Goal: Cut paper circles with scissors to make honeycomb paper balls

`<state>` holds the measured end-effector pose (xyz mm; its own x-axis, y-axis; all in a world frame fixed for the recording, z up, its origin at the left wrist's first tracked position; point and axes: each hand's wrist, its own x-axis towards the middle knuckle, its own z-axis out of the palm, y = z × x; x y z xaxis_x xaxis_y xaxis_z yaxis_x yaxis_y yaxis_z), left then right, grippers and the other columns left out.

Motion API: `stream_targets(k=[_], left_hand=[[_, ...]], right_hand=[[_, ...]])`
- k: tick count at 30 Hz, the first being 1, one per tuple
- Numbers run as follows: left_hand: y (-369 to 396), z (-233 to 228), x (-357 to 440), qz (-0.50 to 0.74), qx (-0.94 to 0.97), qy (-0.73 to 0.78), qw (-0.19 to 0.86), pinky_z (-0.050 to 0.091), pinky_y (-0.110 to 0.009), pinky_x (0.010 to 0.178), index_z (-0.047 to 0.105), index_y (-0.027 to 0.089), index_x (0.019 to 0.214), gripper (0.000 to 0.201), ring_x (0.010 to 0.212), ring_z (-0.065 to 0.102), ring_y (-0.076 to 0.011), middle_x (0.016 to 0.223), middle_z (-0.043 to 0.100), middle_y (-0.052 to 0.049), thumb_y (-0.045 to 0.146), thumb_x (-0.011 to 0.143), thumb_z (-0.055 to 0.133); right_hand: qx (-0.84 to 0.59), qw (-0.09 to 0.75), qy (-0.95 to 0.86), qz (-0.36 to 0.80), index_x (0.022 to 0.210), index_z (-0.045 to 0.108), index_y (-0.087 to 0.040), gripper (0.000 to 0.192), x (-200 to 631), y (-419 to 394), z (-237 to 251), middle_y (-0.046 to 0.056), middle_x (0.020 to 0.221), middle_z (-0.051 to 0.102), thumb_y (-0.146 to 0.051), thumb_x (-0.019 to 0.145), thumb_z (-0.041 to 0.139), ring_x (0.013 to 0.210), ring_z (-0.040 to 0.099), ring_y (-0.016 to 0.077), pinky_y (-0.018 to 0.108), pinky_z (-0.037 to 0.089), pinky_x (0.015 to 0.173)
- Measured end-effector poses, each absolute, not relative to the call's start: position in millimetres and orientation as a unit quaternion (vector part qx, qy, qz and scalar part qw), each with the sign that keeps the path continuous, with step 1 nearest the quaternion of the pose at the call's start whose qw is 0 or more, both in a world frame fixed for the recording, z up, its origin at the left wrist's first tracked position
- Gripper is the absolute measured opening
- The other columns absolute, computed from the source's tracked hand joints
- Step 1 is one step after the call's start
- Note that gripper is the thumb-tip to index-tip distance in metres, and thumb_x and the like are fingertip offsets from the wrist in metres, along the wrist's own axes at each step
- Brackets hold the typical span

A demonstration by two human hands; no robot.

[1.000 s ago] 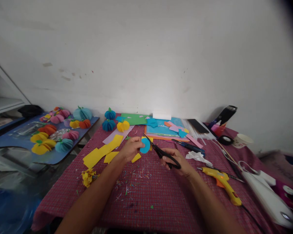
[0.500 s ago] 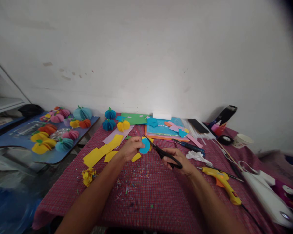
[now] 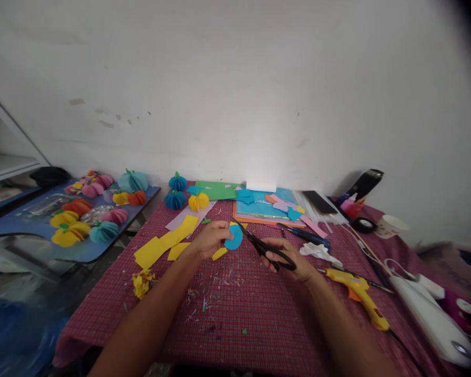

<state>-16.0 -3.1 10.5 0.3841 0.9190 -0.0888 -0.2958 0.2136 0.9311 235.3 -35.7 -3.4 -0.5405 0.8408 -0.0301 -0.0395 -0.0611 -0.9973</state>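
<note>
Between the thumb and fingers of my left hand (image 3: pixel 213 240) is a blue paper disc (image 3: pixel 233 237), held upright above the table. My right hand (image 3: pixel 286 256) grips black scissors (image 3: pixel 264 245) by the handles, blades pointing up and left just beside the disc's right edge. Whether the blades touch the paper I cannot tell. Under and left of my left hand lie yellow paper pieces (image 3: pixel 160 245). Tiny paper clippings (image 3: pixel 208 298) are scattered on the cloth below, and a crumpled yellow paper bunch (image 3: pixel 142 283) sits by my left forearm.
On the right of the checked tablecloth (image 3: pixel 259 324) are a yellow glue gun (image 3: pixel 359 293), a paper cup (image 3: pixel 390 225) and a black flask (image 3: pixel 365 183). Coloured sheets (image 3: pixel 259 212) lie at the back. Paper pumpkins (image 3: pixel 70 233) crowd a blue side table.
The scissors and my right hand have shifted very slightly to the right. My left hand keeps hold of the blue disc, which is almost in the same place.
</note>
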Motion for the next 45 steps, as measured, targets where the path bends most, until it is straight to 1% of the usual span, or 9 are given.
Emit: stream_targets(k=[7, 14, 18, 22, 30, 38, 45], left_hand=[[-2.5, 6.0, -14.6, 0.426, 0.462, 0.346, 0.697, 0.035, -0.023, 0.050, 0.050, 0.016, 0.057, 0.020, 0.050, 0.049, -0.0096, 0.057, 0.053, 0.001, 0.016, 0.059, 0.070], [-0.9, 3.0, -15.5, 0.421, 0.468, 0.347, 0.695, 0.038, -0.025, 0.052, 0.052, 0.015, 0.059, 0.018, 0.053, 0.051, -0.0112, 0.060, 0.056, 0.000, 0.016, 0.058, 0.070], [-0.9, 2.9, -16.1, 0.417, 0.468, 0.346, 0.698, 0.037, -0.025, 0.052, 0.053, 0.015, 0.059, 0.018, 0.053, 0.051, -0.0112, 0.059, 0.056, 0.000, 0.016, 0.059, 0.070], [-1.6, 4.2, -16.4, 0.414, 0.466, 0.343, 0.703, 0.037, -0.025, 0.052, 0.053, 0.015, 0.059, 0.018, 0.052, 0.051, -0.0113, 0.059, 0.056, 0.000, 0.016, 0.058, 0.071], [-2.9, 8.2, -17.0, 0.403, 0.470, 0.326, 0.714, 0.039, -0.025, 0.053, 0.054, 0.014, 0.060, 0.017, 0.052, 0.051, -0.0112, 0.058, 0.055, 0.000, 0.015, 0.058, 0.070], [-2.0, 7.6, -19.0, 0.384, 0.473, 0.335, 0.719, 0.037, -0.023, 0.051, 0.054, 0.013, 0.062, 0.017, 0.050, 0.050, -0.0096, 0.056, 0.054, 0.002, 0.014, 0.057, 0.070], [-2.9, 9.1, -18.7, 0.383, 0.472, 0.337, 0.719, 0.037, -0.023, 0.050, 0.053, 0.014, 0.061, 0.017, 0.050, 0.051, -0.0093, 0.056, 0.054, 0.002, 0.014, 0.057, 0.069]], right_hand=[[-0.340, 0.334, -0.598, 0.644, 0.101, 0.064, -0.013, 0.036, 234.7, -35.4, -2.6, 0.002, 0.069, 0.063, -0.039, 0.079, 0.072, 0.051, 0.053, 0.0090, 0.019, 0.037, 0.044], [-0.352, 0.326, -0.597, 0.643, 0.103, 0.065, -0.013, 0.037, 234.8, -36.3, 0.6, 0.001, 0.069, 0.062, -0.039, 0.078, 0.072, 0.051, 0.053, 0.0090, 0.019, 0.038, 0.045], [-0.344, 0.324, -0.599, 0.646, 0.104, 0.065, -0.013, 0.036, 235.6, -35.5, -0.8, 0.001, 0.068, 0.062, -0.038, 0.079, 0.072, 0.050, 0.052, 0.0084, 0.018, 0.037, 0.044], [-0.349, 0.321, -0.602, 0.643, 0.102, 0.066, -0.013, 0.035, 236.5, -35.5, -0.2, -0.001, 0.066, 0.060, -0.039, 0.078, 0.072, 0.048, 0.051, 0.0077, 0.018, 0.036, 0.043], [-0.353, 0.307, -0.619, 0.631, 0.100, 0.065, -0.013, 0.036, 238.9, -35.4, 3.6, 0.000, 0.068, 0.060, -0.041, 0.078, 0.072, 0.050, 0.051, 0.0077, 0.017, 0.036, 0.043], [-0.351, 0.285, -0.634, 0.628, 0.105, 0.065, -0.012, 0.041, 242.8, -34.3, 7.3, 0.000, 0.068, 0.060, -0.043, 0.079, 0.071, 0.050, 0.049, 0.0075, 0.018, 0.037, 0.044], [-0.352, 0.283, -0.634, 0.628, 0.108, 0.065, -0.011, 0.043, 243.3, -34.2, 8.0, 0.000, 0.066, 0.059, -0.042, 0.080, 0.071, 0.049, 0.049, 0.0069, 0.018, 0.037, 0.044]])
